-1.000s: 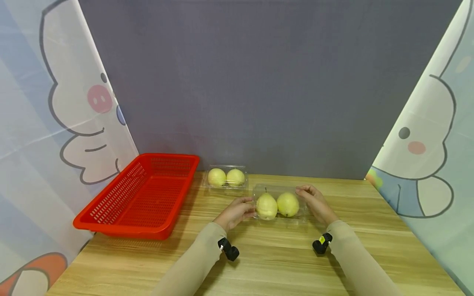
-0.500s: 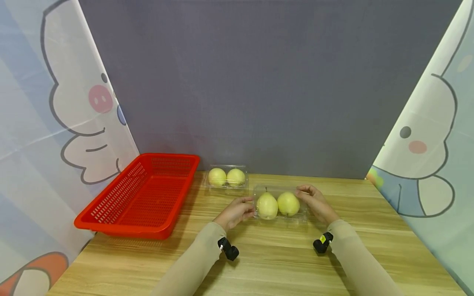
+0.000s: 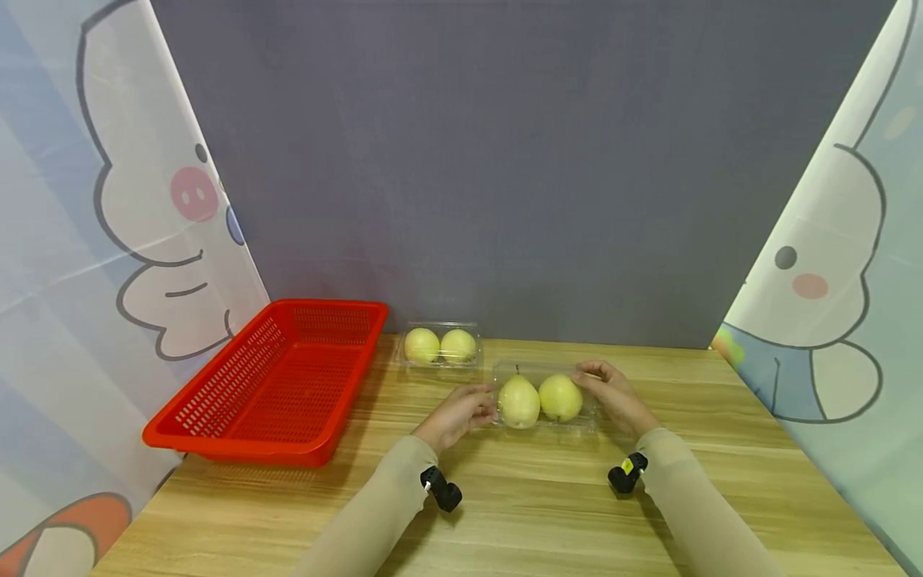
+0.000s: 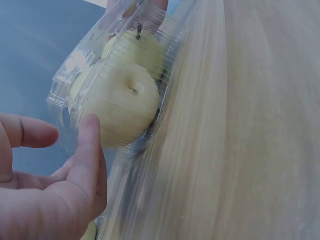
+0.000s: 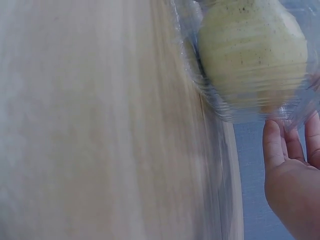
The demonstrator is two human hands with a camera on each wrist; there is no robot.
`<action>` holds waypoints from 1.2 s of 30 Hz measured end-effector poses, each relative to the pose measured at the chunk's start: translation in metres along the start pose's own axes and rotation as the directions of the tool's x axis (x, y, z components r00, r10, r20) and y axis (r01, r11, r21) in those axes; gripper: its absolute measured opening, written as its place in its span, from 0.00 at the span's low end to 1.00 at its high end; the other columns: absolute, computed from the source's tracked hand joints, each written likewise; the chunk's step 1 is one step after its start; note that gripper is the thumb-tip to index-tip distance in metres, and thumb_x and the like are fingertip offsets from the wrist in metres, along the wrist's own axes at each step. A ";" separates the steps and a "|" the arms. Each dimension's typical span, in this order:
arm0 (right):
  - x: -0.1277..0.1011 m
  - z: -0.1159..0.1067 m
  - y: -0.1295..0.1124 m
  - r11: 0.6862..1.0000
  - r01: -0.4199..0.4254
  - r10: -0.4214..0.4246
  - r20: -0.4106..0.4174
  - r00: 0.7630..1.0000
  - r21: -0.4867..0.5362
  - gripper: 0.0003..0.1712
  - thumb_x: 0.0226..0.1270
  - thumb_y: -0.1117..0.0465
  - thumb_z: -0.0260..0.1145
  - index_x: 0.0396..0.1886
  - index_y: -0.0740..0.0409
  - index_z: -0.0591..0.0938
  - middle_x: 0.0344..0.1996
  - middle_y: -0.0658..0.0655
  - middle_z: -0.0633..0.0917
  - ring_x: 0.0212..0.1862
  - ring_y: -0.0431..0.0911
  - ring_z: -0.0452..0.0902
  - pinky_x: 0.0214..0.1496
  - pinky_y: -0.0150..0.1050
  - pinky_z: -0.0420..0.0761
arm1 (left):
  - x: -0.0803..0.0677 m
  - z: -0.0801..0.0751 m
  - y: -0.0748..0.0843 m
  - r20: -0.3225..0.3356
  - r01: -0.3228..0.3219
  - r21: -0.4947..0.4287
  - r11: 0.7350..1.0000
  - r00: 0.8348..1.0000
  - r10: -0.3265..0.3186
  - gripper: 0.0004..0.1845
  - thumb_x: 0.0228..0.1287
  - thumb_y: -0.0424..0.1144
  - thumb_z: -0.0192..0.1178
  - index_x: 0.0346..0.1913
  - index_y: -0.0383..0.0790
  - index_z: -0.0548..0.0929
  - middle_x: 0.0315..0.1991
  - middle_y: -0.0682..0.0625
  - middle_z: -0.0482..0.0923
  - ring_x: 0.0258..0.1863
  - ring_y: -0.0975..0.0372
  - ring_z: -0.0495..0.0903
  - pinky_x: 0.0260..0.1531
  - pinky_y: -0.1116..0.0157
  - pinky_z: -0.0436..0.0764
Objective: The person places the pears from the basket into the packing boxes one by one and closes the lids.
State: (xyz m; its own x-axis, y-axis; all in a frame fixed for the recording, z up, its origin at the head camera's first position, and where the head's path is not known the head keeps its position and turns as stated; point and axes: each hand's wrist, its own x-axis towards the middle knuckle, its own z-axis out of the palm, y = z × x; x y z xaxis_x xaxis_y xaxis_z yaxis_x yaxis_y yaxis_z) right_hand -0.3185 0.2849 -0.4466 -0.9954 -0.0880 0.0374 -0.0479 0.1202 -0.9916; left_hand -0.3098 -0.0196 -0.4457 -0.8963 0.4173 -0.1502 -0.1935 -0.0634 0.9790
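Clear box [image 3: 546, 398] (two pears inside) sits on the surface [image 3: 519, 505], right of the red basket [image 3: 277, 381]. Left hand [image 3: 456, 415] and right hand [image 3: 613, 397] grip its ends, fingers [image 4: 87, 150] curled against the plastic.

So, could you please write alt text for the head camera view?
Two hands, left hand and right hand, hold the ends of a clear box with two pears on a wooden table. Behind it lies a second pear box, beside a red basket.
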 end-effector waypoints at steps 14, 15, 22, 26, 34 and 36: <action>0.000 0.001 -0.004 1.000 -0.018 0.018 0.008 1.000 0.003 0.29 0.75 0.60 0.62 0.66 0.72 0.64 0.64 0.65 0.66 0.51 0.40 0.71 0.55 0.35 0.76 | -0.014 0.004 -0.002 0.003 0.038 0.019 0.999 0.999 -0.038 0.35 0.66 0.31 0.57 0.74 0.27 0.57 0.54 0.35 0.70 0.46 0.52 0.78 0.52 0.57 0.81; 0.000 0.001 -0.004 1.000 -0.016 0.016 0.008 1.000 0.004 0.29 0.75 0.60 0.62 0.66 0.72 0.64 0.64 0.65 0.66 0.51 0.40 0.71 0.55 0.35 0.76 | -0.014 0.004 -0.002 0.001 0.037 0.014 0.999 0.999 -0.037 0.35 0.66 0.31 0.57 0.73 0.27 0.58 0.52 0.35 0.71 0.45 0.52 0.78 0.51 0.57 0.81; 0.000 0.001 -0.004 1.000 -0.013 0.013 -0.003 1.000 -0.006 0.29 0.74 0.59 0.63 0.65 0.71 0.65 0.61 0.64 0.68 0.51 0.42 0.72 0.53 0.33 0.77 | -0.017 0.004 -0.002 0.012 0.041 -0.020 0.999 0.999 -0.041 0.32 0.68 0.29 0.58 0.72 0.29 0.61 0.45 0.38 0.75 0.41 0.54 0.79 0.50 0.59 0.82; 0.000 0.001 -0.004 1.000 -0.020 0.020 -0.005 1.000 -0.024 0.30 0.74 0.57 0.64 0.65 0.71 0.66 0.60 0.63 0.69 0.52 0.43 0.71 0.54 0.34 0.76 | -0.017 0.004 -0.002 0.011 0.039 -0.038 0.999 0.999 -0.039 0.33 0.67 0.29 0.59 0.72 0.30 0.61 0.42 0.40 0.75 0.39 0.55 0.80 0.50 0.59 0.82; -0.005 0.000 -0.009 0.998 -0.027 0.028 0.003 1.000 -0.056 0.32 0.75 0.54 0.62 0.68 0.69 0.64 0.61 0.62 0.68 0.58 0.49 0.68 0.60 0.41 0.74 | -0.016 0.009 -0.003 -0.009 0.037 -0.062 0.997 0.999 -0.038 0.34 0.65 0.27 0.57 0.72 0.28 0.59 0.38 0.43 0.75 0.35 0.57 0.79 0.48 0.60 0.82; -0.007 0.002 -0.011 0.997 -0.035 0.035 0.001 0.999 -0.069 0.33 0.76 0.54 0.61 0.69 0.69 0.62 0.62 0.64 0.67 0.62 0.53 0.66 0.64 0.46 0.72 | -0.016 0.010 -0.003 -0.010 0.038 -0.070 0.997 0.999 -0.038 0.34 0.65 0.27 0.56 0.72 0.28 0.59 0.38 0.43 0.75 0.35 0.58 0.79 0.47 0.60 0.82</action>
State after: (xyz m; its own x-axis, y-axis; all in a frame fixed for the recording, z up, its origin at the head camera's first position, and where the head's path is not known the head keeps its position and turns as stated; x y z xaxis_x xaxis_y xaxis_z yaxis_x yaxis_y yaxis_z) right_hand -0.3112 0.2823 -0.4362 -0.9964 -0.0852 0.0026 -0.0188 0.1906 -0.9815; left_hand -0.2909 -0.0174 -0.4452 -0.8923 0.4099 -0.1890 -0.2543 -0.1106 0.9608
